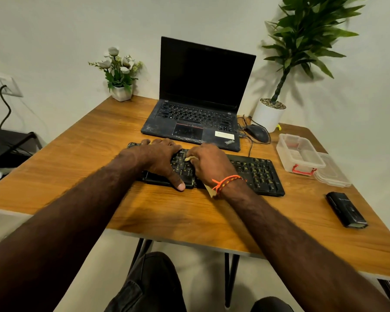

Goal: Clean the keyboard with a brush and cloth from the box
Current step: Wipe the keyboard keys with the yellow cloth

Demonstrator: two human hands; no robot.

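The black keyboard [254, 172] lies across the middle of the wooden desk [95, 140]. My left hand [160, 161] lies flat on its left part, fingers stretched over the keys and thumb at the front edge. My right hand [209, 164] is curled over the middle keys and grips a pale cloth [189, 158]. A bit of the cloth shows between the fingers and a corner sticks out under the wrist. The clear plastic box [300, 154] with a red latch stands open at the right. I see no brush that I can tell.
An open black laptop [203, 91] sits behind the keyboard, with a wired mouse [257, 132] to its right. The box's lid [332, 173] lies beside the box. A black oblong object [346, 209] lies near the right front edge. Potted plants stand at the back.
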